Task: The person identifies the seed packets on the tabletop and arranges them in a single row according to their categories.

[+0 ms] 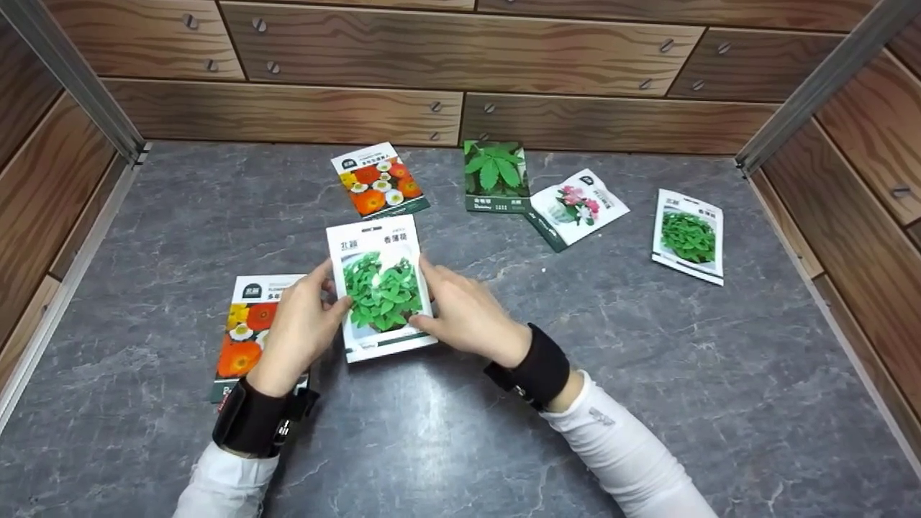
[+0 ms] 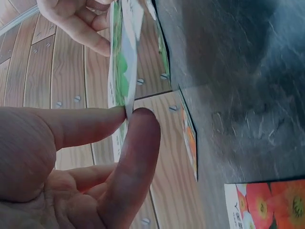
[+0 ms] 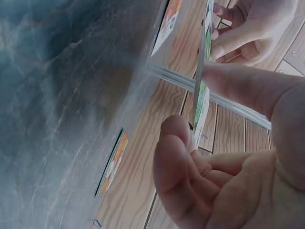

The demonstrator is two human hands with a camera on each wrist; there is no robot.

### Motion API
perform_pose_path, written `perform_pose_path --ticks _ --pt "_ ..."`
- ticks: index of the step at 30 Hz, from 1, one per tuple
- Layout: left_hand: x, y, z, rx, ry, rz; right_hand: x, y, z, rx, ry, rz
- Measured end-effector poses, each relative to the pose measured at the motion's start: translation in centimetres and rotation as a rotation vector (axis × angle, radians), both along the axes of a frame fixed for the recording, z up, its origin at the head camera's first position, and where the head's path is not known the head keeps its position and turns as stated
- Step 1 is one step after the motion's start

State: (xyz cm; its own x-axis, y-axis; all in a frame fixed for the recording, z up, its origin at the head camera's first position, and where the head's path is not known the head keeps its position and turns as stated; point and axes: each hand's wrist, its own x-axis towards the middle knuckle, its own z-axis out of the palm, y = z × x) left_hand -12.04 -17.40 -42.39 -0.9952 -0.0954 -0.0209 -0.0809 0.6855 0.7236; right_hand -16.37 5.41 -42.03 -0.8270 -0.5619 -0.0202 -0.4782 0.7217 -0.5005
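Observation:
A white seed packet with a green leafy plant picture (image 1: 385, 291) is held up over the table between both hands. My left hand (image 1: 301, 320) pinches its left edge, thumb on the printed front and fingers behind. On the opposite edge my right hand (image 1: 468, 306) does the same, its thumb near the lower right of the picture. Both wrist views show the packet nearly edge-on, raised off the tabletop. Below my left hand lies a packet with orange and white flowers (image 1: 245, 334), partly covered by that hand and wrist.
Along the back lie another orange-flower packet (image 1: 380, 180), a packet with a large green leaf (image 1: 496, 176) and a pink-flower packet (image 1: 579, 208) touching it. A second green-plant packet (image 1: 688, 237) is at the right. Wood-patterned walls (image 1: 460, 50) border the grey marbled table (image 1: 647, 360).

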Motion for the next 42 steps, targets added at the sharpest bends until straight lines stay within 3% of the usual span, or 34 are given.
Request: perform_pose_path --ticks 5,9,13,23,35,42 --pt "0.3 0.0 -0.5 -0.073 -0.013 -0.049 0.6 -0.4 -0.4 0.056 0.003 0.019" --pt "0.6 0.3 -0.9 -0.116 -0.072 -0.085 1.3 -0.7 -0.6 0.152 0.006 0.034" --pt "0.8 0.3 -1.0 -0.157 -0.121 -0.081 1.6 -1.0 -0.9 0.22 -0.003 0.041" --pt "0.9 0.4 -1.2 -0.358 -0.117 -0.096 2.0 -1.7 -2.2 0.29 0.029 0.068" --pt "1.2 0.2 -1.3 -0.43 -0.101 -0.096 2.2 -2.2 -2.5 0.305 0.002 0.099" --pt "1.3 0.4 -1.5 -0.459 -0.051 -0.071 2.3 -2.2 -2.8 0.325 0.008 0.103"
